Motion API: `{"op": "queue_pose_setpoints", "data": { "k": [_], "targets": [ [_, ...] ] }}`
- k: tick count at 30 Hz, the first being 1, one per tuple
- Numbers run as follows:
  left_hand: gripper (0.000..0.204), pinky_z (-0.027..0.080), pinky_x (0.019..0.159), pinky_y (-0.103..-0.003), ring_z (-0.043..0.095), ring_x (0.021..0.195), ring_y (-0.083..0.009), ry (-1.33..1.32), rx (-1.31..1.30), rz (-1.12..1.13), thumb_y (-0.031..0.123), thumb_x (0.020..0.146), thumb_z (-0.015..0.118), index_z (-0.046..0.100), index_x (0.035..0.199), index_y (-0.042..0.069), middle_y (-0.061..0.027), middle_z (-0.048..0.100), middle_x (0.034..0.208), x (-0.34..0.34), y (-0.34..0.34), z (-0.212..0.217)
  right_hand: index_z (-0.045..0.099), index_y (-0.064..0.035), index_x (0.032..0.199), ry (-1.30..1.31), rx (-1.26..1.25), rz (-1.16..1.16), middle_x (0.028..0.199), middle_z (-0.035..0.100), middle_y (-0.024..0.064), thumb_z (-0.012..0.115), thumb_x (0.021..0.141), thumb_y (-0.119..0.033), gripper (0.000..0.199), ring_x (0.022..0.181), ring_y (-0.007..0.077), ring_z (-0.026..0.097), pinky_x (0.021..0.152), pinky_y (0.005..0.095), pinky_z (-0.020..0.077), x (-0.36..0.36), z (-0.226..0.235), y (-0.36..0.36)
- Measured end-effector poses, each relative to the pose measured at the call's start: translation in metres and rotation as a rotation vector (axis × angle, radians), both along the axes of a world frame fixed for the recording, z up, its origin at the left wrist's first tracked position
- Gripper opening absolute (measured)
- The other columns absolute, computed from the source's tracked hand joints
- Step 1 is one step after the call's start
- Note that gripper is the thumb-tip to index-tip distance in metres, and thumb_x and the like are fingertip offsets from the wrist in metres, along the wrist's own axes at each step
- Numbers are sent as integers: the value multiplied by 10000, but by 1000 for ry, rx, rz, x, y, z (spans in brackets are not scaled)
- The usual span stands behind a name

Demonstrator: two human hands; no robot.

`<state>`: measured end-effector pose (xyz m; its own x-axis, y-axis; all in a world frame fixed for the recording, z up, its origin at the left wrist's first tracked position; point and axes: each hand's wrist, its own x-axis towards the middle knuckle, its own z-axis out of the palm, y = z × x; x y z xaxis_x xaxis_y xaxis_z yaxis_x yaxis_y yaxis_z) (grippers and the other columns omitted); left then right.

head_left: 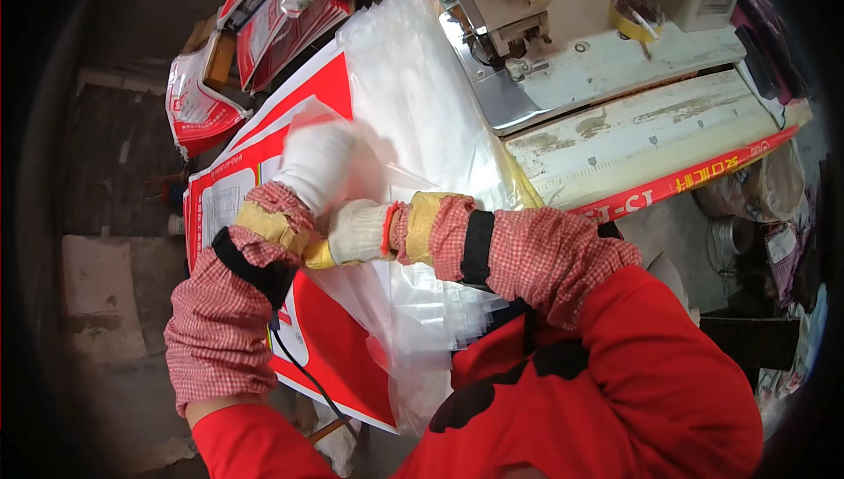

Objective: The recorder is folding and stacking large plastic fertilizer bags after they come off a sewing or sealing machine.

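Note:
My left hand (318, 156), in a white glove, reaches into a clear plastic liner bag (387, 321); the film veils its fingers, so their pose is unclear. My right hand (356, 226), in a whitish knit glove with yellow fingertips, crosses over beside the left wrist, its fingers closed on the liner's edge. Under both hands lie red-and-white printed sacks (338, 351), flat and overlapping. A thick stack of clear plastic liners (409, 83) rests on the sacks to the right of my left hand. Checked sleeve covers with black bands wrap both my forearms.
A white industrial sewing machine (615, 66) stands at the upper right, a yellow tape roll (635, 18) on its bed. Along its near edge runs a red printed strip (686, 182). Folded printed sacks (290, 26) lie at the upper left. A dark cord (303, 369) hangs below my left forearm.

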<state>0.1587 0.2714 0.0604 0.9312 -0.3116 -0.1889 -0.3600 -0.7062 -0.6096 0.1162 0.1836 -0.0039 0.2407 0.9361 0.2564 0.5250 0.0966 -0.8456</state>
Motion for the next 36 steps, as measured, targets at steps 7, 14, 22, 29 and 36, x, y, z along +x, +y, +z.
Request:
{"op": "queue_pose_setpoints", "data": {
  "k": [7,14,22,29,36],
  "targets": [
    [153,519,555,-375,629,712,-270,-480,48,186,150,794,532,525,936,95,-77,564,822,35,-3,21,403,-142,1254,78,-230,-44,767,633,160,456,822,-401,506,752,319,622,648,429,492,-6,34,-13],
    [218,513,714,-414,624,872,-313,-439,177,224,160,787,496,588,962,70,-153,629,946,74,-59,140,511,-126,1147,-752,348,129,1240,472,126,462,805,-221,358,973,263,574,730,418,499,-106,-22,28],
    [261,465,771,-427,588,904,-339,-429,193,76,205,865,379,580,960,68,-152,616,958,61,-77,199,586,-76,996,-575,164,126,936,575,150,524,765,-204,271,820,259,589,703,343,474,-93,-55,-121],
    [218,478,759,-426,596,897,-332,-398,236,110,150,847,411,583,963,86,-154,619,943,51,-87,168,480,-32,1211,951,414,-910,885,603,94,605,796,-60,434,813,138,563,694,252,488,-49,-35,-223],
    [205,491,751,-426,609,900,-304,-370,265,163,147,837,442,587,976,104,-129,629,960,54,-88,149,363,-18,1294,640,195,-700,787,619,72,619,762,-100,596,669,149,554,619,268,456,-50,25,-238]
  ]
}}
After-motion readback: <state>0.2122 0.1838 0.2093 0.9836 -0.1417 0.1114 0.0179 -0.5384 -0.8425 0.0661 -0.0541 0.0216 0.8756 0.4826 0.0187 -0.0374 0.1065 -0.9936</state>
